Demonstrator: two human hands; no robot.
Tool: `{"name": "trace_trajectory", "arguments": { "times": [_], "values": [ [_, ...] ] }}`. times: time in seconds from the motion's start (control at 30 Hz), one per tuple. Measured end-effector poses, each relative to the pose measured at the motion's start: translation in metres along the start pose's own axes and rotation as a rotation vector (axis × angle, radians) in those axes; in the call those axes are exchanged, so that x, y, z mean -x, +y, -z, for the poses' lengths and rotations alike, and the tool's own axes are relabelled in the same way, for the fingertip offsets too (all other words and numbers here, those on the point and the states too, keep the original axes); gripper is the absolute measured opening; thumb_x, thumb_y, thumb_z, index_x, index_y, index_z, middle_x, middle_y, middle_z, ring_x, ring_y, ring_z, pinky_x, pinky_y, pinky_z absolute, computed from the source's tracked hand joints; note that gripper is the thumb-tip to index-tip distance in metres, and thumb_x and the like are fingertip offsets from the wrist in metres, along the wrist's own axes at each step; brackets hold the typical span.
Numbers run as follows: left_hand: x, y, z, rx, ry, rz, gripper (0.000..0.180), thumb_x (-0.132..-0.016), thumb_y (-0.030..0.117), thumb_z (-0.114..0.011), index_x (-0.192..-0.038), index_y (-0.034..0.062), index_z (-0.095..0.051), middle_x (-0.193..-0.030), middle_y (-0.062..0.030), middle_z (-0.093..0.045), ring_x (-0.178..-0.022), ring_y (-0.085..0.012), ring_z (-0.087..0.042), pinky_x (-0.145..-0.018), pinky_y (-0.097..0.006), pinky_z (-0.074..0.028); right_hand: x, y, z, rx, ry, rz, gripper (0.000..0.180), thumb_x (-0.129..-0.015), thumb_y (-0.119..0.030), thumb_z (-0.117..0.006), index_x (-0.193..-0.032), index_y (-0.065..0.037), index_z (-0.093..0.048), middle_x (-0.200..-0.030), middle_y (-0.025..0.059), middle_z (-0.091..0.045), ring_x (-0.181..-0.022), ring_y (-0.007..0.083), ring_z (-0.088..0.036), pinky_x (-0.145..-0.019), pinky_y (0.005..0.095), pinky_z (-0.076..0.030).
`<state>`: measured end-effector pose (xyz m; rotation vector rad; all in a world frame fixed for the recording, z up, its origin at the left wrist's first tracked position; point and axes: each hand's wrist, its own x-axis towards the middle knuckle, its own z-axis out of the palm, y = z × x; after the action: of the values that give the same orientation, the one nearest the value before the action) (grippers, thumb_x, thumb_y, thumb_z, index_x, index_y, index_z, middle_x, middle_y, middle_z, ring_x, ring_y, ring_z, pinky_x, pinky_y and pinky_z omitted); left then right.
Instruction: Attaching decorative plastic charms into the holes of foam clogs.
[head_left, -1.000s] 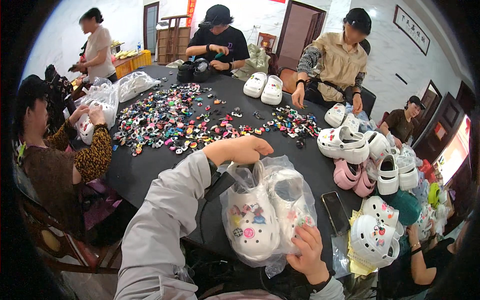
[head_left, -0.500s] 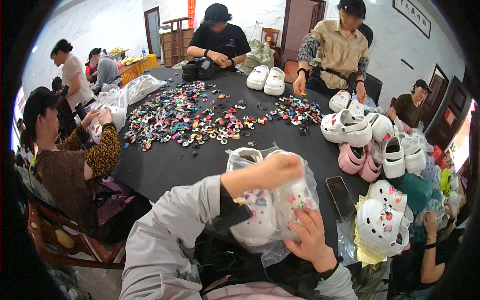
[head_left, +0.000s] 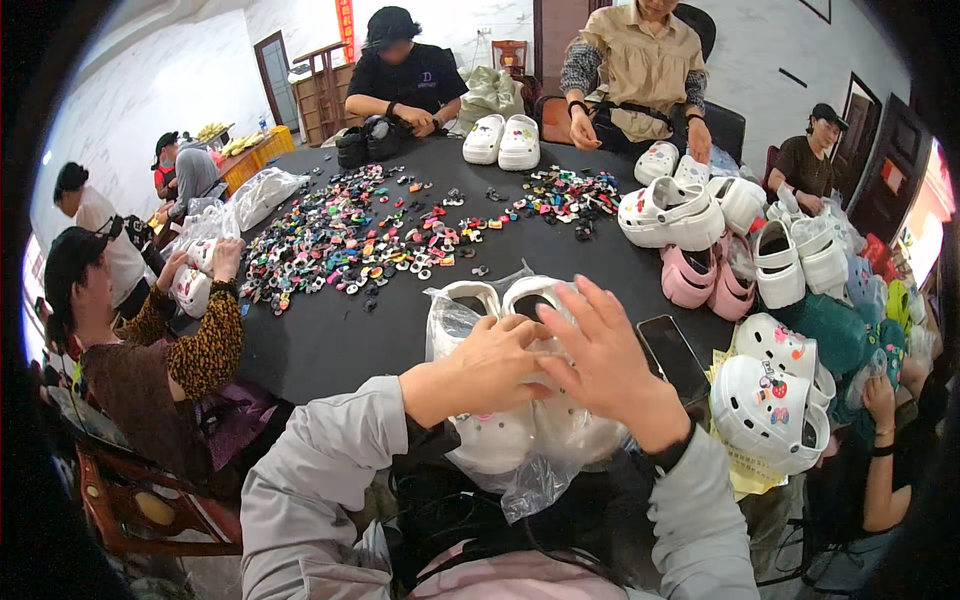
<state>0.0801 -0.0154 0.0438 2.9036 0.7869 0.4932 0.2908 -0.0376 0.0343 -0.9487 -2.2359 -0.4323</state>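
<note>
A pair of white clogs with charms lies in front of me in a clear plastic bag, at the near edge of the table. My left hand is over the left clog, its fingers bent but apart, with nothing visible in them. Close beside it, my right hand is raised over the right clog with its fingers stretched out. Both hands cover the middle of the pair, and whether the left fingertips touch the plastic is hidden.
Loose colourful shoe charms spread over the black table. To my right are a phone, decorated white clogs on yellow paper, and pink clogs. Other people sit around, including one at left handling white clogs.
My right hand has risen from the right clog and opened. My left hand has come down from above the pair and its fingers have spread. The view has shifted slightly.
</note>
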Motion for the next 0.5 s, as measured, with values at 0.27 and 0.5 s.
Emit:
{"name": "trace_trajectory", "arguments": {
  "times": [0.27,0.5],
  "values": [
    [0.052,-0.025,0.035,-0.021,0.016,0.286,0.046,-0.083,0.033,-0.070,-0.122,0.0122,-0.060,-0.127,-0.0192,-0.052,-0.113,-0.0374,-0.055,-0.093,-0.046,-0.046,0.007,0.019,-0.015,-0.025,-0.080,-0.140,0.032,-0.084,-0.033,-0.065,-0.096,-0.003,-0.066,-0.105,0.0154,-0.062,-0.103,0.0333,-0.058,-0.089,0.0460,-0.046],
    [0.056,-0.030,0.058,0.138,-0.176,0.296,0.027,-0.084,0.020,-0.065,-0.108,0.0070,-0.066,-0.099,-0.0123,-0.063,-0.088,-0.0314,-0.064,-0.078,-0.040,-0.051,0.034,0.035,0.000,-0.019,-0.345,-0.238,0.018,-0.086,-0.023,-0.062,-0.079,-0.006,-0.064,-0.079,0.0102,-0.063,-0.080,0.0295,-0.059,-0.075,0.0419,-0.048]
  ]
}}
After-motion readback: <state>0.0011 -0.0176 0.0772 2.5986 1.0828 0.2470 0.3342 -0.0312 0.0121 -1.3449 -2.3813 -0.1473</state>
